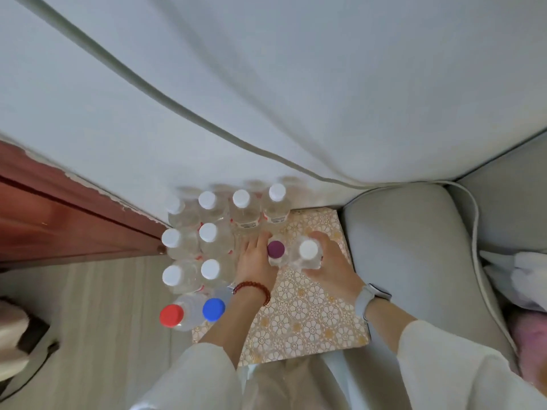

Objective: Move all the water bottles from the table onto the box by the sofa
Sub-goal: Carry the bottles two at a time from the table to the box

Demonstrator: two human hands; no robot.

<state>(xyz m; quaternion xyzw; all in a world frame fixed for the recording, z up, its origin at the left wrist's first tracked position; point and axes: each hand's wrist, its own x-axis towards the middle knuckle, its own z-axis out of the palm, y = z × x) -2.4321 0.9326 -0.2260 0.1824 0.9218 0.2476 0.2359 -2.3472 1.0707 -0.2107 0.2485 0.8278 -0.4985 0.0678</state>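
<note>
Box (307,315): patterned gold-and-white top, standing on the floor against the sofa (393,232), whose grey arm lies just to its right. A pale wall or curtain fills the far side.

Water bottles, upright on the box, seen from above:
- Far row: 4 white-capped bottles (241,199) side by side.
- Left block: 4 more white-capped bottles (208,232) in 2 rows of 2, nearer than the far row.
- Near left corner: 1 red-capped bottle (171,315) and 1 blue-capped bottle (213,309), just beside each other.
- Centre: 1 purple-capped bottle (276,249) and 1 white-capped bottle (308,250), touching side by side.

Left hand (256,261): lies against the left side of the purple-capped bottle, fingers reaching far past it; the fingers look fairly straight, but whether they wrap the bottle cannot be told. A red bead bracelet (253,288) circles the wrist.

Right hand (328,267): fingers curled round the centre white-capped bottle, gripping its body from the right. A pale wristwatch (365,300) sits on the wrist.

Both sleeves (450,368) are white. Wooden furniture (59,208), reddish brown, stands at far left above the pale floor (103,321).
</note>
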